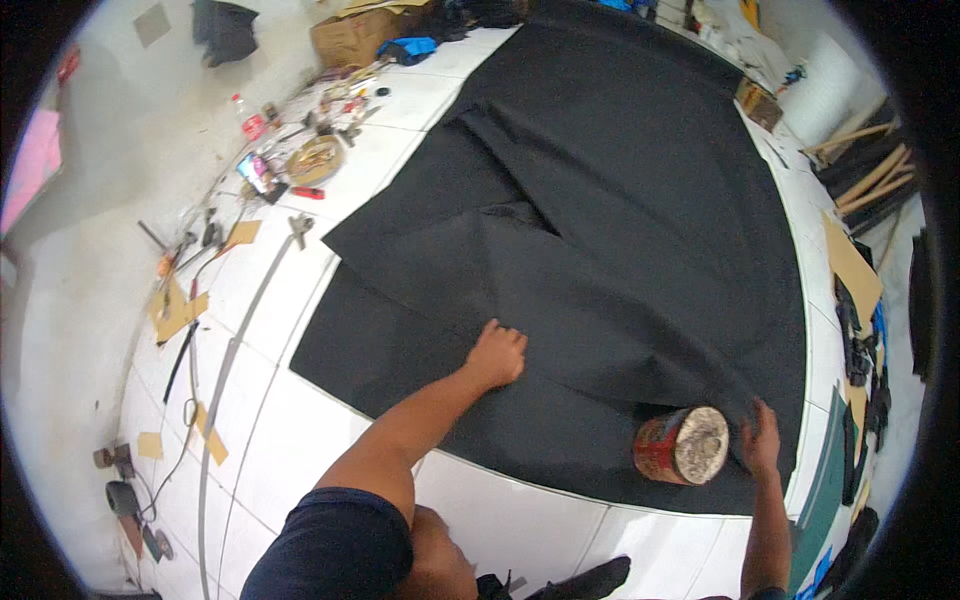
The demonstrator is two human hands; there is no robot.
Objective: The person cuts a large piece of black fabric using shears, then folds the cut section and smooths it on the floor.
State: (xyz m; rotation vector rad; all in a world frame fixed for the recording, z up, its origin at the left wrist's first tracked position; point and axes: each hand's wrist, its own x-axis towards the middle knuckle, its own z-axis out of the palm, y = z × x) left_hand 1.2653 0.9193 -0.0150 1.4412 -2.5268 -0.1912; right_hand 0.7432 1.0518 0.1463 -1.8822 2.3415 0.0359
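Observation:
A large sheet of black fabric (620, 260) covers much of the white floor, with folds and creases across its middle and left part. My left hand (498, 355) is closed on the fabric near its centre, fingers curled, with creases running away from it. At the right, my right hand (762, 440) is closed on the fabric where a raised fold meets it; its fingertips are slightly blurred. Just left of that hand, a round red can (657, 448) with a pale, crusted top rests on the cloth near its front edge.
To the left lie a long grey metal strip (235, 355), a phone (262, 178), a yellowish bowl (314, 160), a plastic bottle (249, 118) and cardboard scraps (178, 310). A cardboard box (352, 38) stands at the back. Wooden sticks (878, 180) and more cardboard (852, 268) line the right.

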